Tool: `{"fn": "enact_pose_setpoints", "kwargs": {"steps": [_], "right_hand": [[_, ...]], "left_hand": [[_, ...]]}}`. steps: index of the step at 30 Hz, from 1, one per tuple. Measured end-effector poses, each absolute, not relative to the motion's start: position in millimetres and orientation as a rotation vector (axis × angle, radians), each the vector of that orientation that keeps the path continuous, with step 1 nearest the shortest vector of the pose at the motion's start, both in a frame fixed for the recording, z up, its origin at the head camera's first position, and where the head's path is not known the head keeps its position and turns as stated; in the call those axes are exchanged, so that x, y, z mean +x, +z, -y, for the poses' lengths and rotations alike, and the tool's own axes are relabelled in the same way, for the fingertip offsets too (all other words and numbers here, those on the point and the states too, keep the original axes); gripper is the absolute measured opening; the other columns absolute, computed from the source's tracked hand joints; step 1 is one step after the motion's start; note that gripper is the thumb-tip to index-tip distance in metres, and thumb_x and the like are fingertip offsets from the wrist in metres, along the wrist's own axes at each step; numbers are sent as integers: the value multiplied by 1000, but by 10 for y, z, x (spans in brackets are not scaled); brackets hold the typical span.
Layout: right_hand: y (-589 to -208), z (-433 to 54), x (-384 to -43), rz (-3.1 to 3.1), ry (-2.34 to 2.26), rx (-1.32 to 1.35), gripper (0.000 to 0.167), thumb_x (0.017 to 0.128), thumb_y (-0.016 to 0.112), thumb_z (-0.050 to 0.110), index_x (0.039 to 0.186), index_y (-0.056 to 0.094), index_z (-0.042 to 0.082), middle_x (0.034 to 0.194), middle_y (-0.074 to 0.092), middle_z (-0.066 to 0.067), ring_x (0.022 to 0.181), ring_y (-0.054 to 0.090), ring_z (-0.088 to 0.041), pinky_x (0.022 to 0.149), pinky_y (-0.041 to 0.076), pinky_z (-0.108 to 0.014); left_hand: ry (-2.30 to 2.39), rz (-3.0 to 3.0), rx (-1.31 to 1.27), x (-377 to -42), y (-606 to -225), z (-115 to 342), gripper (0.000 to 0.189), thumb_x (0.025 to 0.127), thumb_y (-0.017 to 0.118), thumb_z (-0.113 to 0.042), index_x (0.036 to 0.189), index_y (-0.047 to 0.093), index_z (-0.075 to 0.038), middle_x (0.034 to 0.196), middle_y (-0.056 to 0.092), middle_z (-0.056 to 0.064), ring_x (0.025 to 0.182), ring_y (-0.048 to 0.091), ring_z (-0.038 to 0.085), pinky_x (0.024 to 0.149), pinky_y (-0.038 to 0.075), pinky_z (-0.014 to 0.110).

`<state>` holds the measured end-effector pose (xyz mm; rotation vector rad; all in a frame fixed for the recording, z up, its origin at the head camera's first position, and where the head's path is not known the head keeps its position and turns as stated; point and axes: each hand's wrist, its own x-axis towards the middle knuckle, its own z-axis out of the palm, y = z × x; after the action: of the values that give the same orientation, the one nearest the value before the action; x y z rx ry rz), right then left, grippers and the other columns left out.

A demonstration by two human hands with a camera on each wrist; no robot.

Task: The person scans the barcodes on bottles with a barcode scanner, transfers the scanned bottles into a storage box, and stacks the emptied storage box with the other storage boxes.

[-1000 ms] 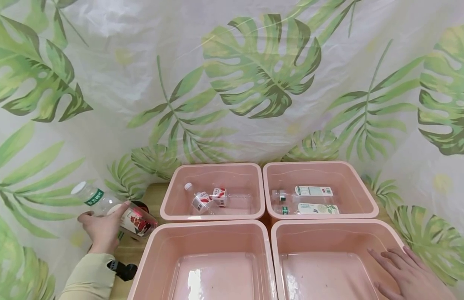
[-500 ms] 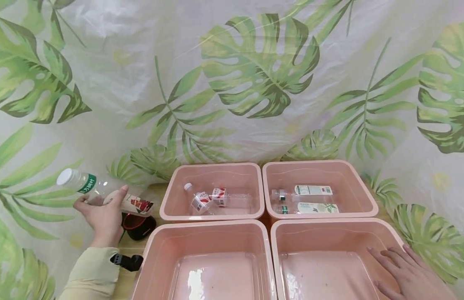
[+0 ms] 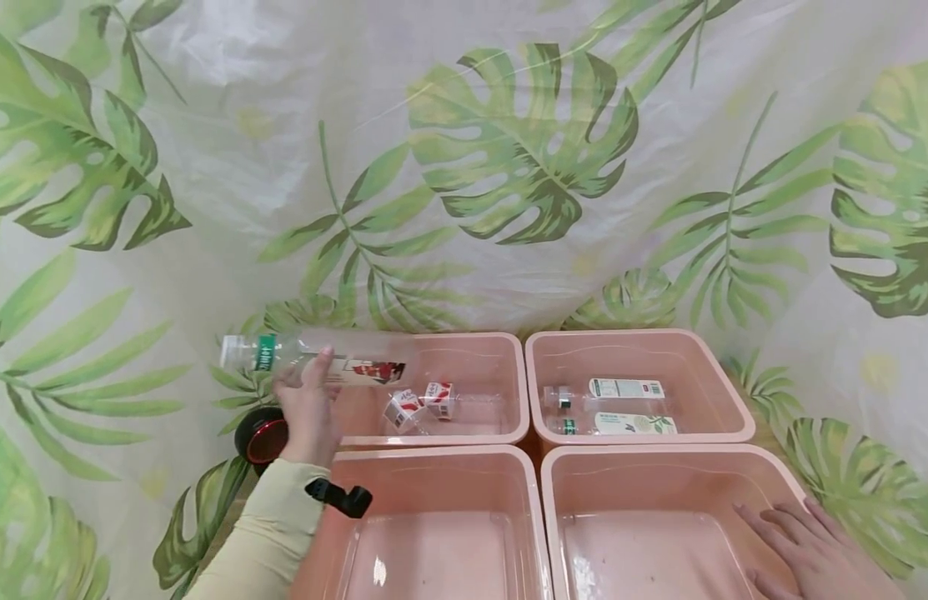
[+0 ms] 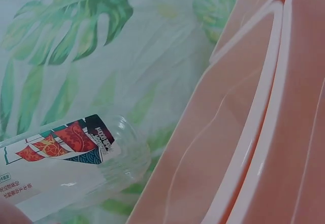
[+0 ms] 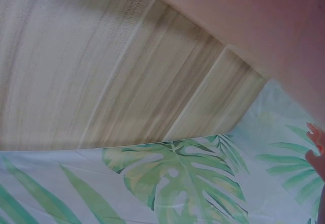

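My left hand [image 3: 312, 417] grips a clear plastic bottle [image 3: 368, 372] around its middle. The bottle lies nearly level, white cap and green neck band to the left, its base over the back-left pink tub [image 3: 464, 440]. In the left wrist view the bottle's [image 4: 76, 153] printed label and clear base show beside the tubs' rims. Two smaller bottles with red-and-white labels [image 3: 438, 398] lie inside that tub. Fingers extended, my right hand [image 3: 820, 546] rests at the right rim of the front-right tub [image 3: 659, 449], holding nothing.
Two clear bottles with pale labels [image 3: 634, 423] lie in the back-right tub [image 3: 644, 334]. The front-left tub [image 3: 433, 451] sits nearest my left forearm. A round black object with a red inner ring [image 3: 261, 437] stands left of the tubs. Beneath is a wooden tabletop [image 5: 101, 71]; leaf-patterned sheeting [image 3: 524, 142] hangs behind.
The left hand lifts the bottle from beside the black object, then carries it right, over the back-left tub's edge, turning it more level. My right hand stays in place.
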<state>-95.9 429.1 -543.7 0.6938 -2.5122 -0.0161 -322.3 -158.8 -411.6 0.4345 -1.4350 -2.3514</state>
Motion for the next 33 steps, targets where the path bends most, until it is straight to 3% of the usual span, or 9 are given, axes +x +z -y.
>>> {"fn": "enact_pose_setpoints", "kwargs": {"steps": [6, 13, 19, 22, 29, 33], "right_hand": [[-5437, -4299, -968, 2522, -26, 680, 80, 90, 59, 75, 158, 36, 40, 100, 63, 2, 105, 52, -27, 123, -3, -29], [-5453, -4273, -940, 2552, -54, 640, 96, 80, 75, 66, 159, 23, 49, 99, 63, 5, 102, 55, -26, 122, -6, -26], [-5439, -4272, -947, 2574, -88, 630, 105, 80, 74, 68, 159, 7, 53, 99, 64, 4, 100, 60, -28, 121, -7, -26], [-5447, -4272, -938, 2576, -86, 623, 103, 79, 75, 68, 159, 11, 54, 99, 63, 6, 101, 60, -27, 121, -7, -25], [-5439, -4263, -922, 2560, -78, 623, 91, 77, 79, 62, 155, 35, 48, 100, 63, 6, 102, 57, -26, 122, -4, -26], [-5442, -4271, -929, 2544, -72, 640, 91, 77, 78, 63, 156, 35, 46, 101, 63, 6, 104, 54, -25, 122, -3, -27]], "left_hand": [[-2525, 1403, 429, -3250, -4184, 1188, 72, 100, 70, -22, 149, 17, -15, 139, 34, 1, 96, 47, 12, 81, 45, 25], [-2697, 1426, 404, -3211, -4295, 803, 68, 102, 66, -24, 151, 20, -16, 138, 38, 6, 103, 46, 20, 81, 46, 38], [-2764, 1387, 408, -3185, -4390, 430, 68, 101, 69, -20, 148, 22, -5, 129, 41, 10, 98, 46, 19, 74, 53, 28], [-2786, 1391, 385, -3169, -4425, 219, 68, 101, 68, -17, 147, 21, -3, 128, 45, 14, 100, 50, 21, 79, 53, 32], [-2865, 1454, 330, -3085, -4512, -202, 84, 100, 70, -19, 155, 7, -12, 136, 50, 24, 111, 60, 31, 100, 50, 49], [-2864, 1537, 330, -3042, -4540, -376, 96, 98, 73, -24, 159, 0, -11, 138, 48, 25, 112, 61, 34, 103, 49, 52]]}}
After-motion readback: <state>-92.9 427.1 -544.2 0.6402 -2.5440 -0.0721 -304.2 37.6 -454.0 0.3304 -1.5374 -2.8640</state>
